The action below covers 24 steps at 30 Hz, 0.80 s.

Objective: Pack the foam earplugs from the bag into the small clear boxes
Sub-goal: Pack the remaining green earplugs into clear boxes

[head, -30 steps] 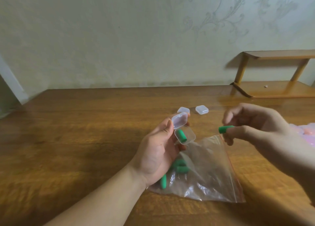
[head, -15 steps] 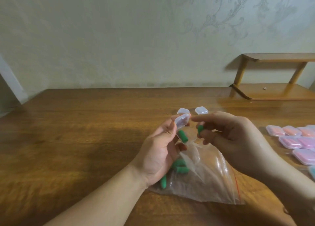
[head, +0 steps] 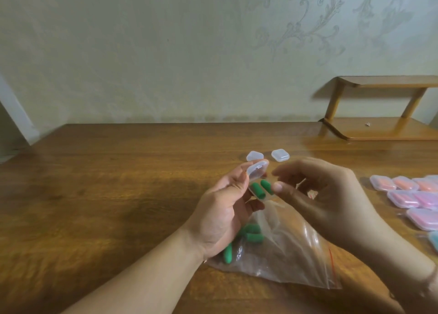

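Note:
My left hand [head: 225,209] grips a small clear box [head: 257,171] whose lid stands raised. Two green foam earplugs [head: 262,189] lie side by side in its base. My right hand [head: 317,195] hovers just right of the box with its fingers loosely curled and its thumb tip close to the nearer earplug; I see nothing held in it. Below both hands a clear zip bag [head: 284,249] lies flat on the wooden table [head: 94,207], with several green earplugs [head: 251,235] inside near my left palm.
Two shut clear boxes [head: 254,156] [head: 280,155] sit on the table just behind the hands. Several packed boxes with pink and orange earplugs [head: 407,195] line the right edge. A low wooden shelf [head: 379,124] stands at the back right against the wall.
My right hand carried a green earplug leftward to the open box. That earplug now lies in the box beside the first one, and the right fingers have come off it.

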### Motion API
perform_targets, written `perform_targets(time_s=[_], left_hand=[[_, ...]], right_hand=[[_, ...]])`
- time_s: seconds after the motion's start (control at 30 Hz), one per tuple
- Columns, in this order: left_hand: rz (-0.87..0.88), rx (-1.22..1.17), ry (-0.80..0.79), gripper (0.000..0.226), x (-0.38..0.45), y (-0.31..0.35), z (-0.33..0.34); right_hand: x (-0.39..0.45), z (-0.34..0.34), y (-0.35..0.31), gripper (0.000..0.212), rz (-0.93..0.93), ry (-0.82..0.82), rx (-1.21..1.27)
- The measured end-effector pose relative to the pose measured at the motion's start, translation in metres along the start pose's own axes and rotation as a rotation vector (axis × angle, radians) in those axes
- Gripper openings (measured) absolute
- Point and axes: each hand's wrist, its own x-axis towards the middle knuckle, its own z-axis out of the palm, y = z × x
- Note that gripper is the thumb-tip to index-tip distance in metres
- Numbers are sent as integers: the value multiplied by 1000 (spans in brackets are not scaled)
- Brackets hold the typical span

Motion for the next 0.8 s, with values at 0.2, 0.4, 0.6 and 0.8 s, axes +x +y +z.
perform_targets(time_s=[0.2,0.4,0.6,0.8], left_hand=[[-13,42,-148,38,-4,4,3],[126,249,14,39,-3,3,3],[243,342,55,35,-6,1,8],[297,473,115,44,-11,3,19]], right_hand=[[-4,0,4,60,-26,-128,-46],[-6,2,5,27,0,-97,25],[-3,6,4,24,230,-37,504],[-6,0,-2,27,208,-11,534]])
